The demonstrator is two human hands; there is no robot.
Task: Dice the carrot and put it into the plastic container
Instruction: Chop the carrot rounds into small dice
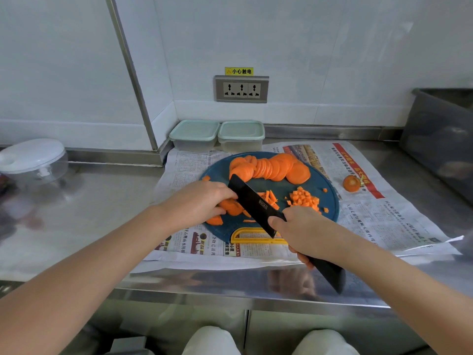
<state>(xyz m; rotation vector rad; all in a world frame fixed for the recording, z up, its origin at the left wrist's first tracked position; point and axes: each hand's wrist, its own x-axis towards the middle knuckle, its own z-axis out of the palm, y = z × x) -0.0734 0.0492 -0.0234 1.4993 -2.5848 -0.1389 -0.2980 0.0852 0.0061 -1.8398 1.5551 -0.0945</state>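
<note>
**Q:** Where is the carrot?

**A:** It is all on the round cutting board (329,213) at centre frame.
- A fanned row of slices (268,167) lies along the board's upper edge.
- A pile of dice (304,198) sits at its right.
- Cut sticks (269,197) lie just right of the knife (253,203).
- A small slice stack (230,207) sits at the board's left, under the left hand (202,198).
- The stem end (351,183) lies apart on the newspaper (384,216), right of the board.

**Q:** What are the hands doing?

**A:** The left hand is curled over the slice stack, its fingertips pinning the stack close against the knife's flat side. The right hand (303,228) is wrapped round the knife's handle, with the thumb on the blade.

**Q:** How will the carrot handle?

**A:** It is judged stiff, light and crisp. The cut faces are probably slick, so stacked slices may shear sideways. Hold the stack from above with fingertips tucked. Dice scatter readily, so gather them against the blade for transfer. The left container (194,135) and the right container (241,135), above the board, both have lids on.
</note>
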